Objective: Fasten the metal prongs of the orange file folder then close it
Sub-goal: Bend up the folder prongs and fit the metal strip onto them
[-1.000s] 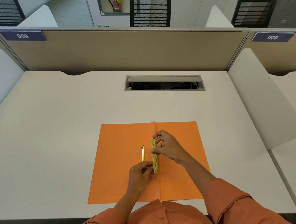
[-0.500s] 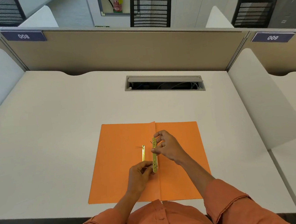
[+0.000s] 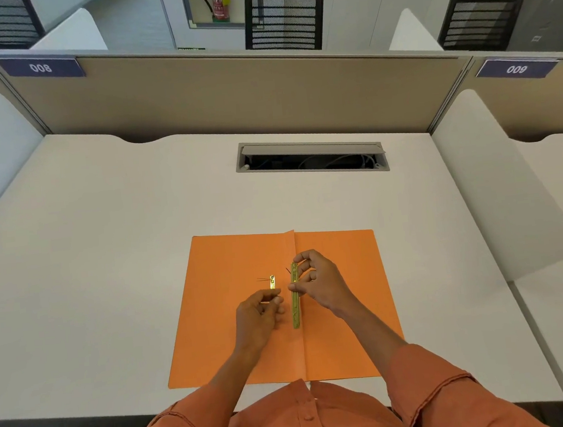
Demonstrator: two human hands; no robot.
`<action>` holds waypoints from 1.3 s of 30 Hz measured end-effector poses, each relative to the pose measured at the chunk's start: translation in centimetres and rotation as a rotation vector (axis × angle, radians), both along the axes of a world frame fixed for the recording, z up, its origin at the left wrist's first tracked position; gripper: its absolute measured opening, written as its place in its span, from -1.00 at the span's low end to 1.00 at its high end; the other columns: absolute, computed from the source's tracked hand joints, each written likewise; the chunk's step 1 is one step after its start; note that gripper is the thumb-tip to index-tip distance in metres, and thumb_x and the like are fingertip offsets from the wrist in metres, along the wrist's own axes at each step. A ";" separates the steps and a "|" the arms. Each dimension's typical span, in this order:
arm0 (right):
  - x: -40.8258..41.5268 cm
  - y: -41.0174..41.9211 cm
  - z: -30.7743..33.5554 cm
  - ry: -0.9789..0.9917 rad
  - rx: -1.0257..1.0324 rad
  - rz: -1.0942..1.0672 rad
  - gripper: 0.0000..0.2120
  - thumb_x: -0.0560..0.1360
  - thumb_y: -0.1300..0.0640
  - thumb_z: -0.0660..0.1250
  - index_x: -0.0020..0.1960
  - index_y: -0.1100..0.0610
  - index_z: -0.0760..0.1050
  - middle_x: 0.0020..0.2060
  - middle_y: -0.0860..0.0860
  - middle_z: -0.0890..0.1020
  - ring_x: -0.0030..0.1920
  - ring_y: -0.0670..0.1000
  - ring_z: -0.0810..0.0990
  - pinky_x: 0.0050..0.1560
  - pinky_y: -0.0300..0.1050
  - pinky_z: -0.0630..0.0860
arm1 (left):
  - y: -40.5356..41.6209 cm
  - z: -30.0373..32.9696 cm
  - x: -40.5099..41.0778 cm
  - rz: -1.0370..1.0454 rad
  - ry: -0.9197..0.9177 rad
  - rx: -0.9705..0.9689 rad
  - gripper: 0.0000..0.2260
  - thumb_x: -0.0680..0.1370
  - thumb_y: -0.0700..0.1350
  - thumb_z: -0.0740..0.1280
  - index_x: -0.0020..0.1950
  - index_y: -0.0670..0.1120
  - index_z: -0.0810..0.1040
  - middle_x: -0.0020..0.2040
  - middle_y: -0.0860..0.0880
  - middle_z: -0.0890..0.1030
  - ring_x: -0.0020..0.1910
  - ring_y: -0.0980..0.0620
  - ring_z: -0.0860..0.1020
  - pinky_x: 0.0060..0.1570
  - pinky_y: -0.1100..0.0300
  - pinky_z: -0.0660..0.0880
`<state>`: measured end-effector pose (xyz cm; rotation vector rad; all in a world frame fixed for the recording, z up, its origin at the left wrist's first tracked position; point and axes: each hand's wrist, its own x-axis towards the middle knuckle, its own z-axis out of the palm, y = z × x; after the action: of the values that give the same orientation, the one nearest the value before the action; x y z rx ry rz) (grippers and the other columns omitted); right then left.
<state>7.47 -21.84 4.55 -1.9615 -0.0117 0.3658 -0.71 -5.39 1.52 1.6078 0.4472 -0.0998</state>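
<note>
Open orange folder [image 3: 344, 310] on desk [image 3: 106, 264], both hands at its crease.
Right hand [image 3: 318, 283] pinching brass bar [image 3: 295, 298]; left hand [image 3: 258, 313] curled narrow over the fastener strip [image 3: 272, 282], grasp unclear.

Bare desk [image 3: 106, 264] left, right and beyond open orange folder [image 3: 242, 320] — free passage all round. Cable slot [image 3: 312, 157] with raised flap farther back, well apart. Beige partition [image 3: 227, 91] walls off far edge; white dividers [image 3: 498, 192] close both sides. Brass bar [image 3: 295, 298] upright-ish on fold, between both hands.
</note>
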 end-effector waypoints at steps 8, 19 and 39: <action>-0.3 0.2 0.0 -0.017 0.022 -0.010 -0.54 0.38 0.32 0.61 0.14 0.03 0.52 -0.08 0.09 0.56 -0.29 0.05 0.65 -0.16 0.14 0.73 | -0.4 1.5 4.1 -0.051 -0.045 0.073 -0.68 0.60 -0.29 0.41 0.35 -0.11 0.63 0.10 -0.10 0.73 -0.19 -0.17 0.74 -0.23 -0.11 0.72; -0.4 0.2 0.3 -0.011 0.055 -0.016 -0.55 0.40 0.37 0.56 0.14 0.00 0.52 -0.04 0.16 0.58 -0.18 0.28 0.68 -0.11 0.24 0.71 | -1.3 0.4 5.7 -0.094 -0.087 0.134 -0.88 0.57 -0.32 0.43 0.04 -0.19 0.75 -0.10 -0.22 0.75 -0.12 -0.37 0.68 -0.12 -0.30 0.63; 0.3 0.4 0.0 0.005 0.045 -0.013 -0.56 0.39 0.36 0.58 0.15 0.02 0.54 -0.10 0.06 0.56 -0.28 0.02 0.66 -0.09 0.27 0.70 | -0.8 -0.3 6.1 -0.133 -0.149 0.140 -0.83 0.51 -0.45 0.41 0.01 -0.29 0.74 -0.02 -0.24 0.72 -0.05 -0.12 0.65 -0.04 -0.09 0.63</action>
<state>7.78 -21.47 4.58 -1.9155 -0.0039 0.3594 5.36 -6.19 1.23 1.7688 0.2362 -0.0489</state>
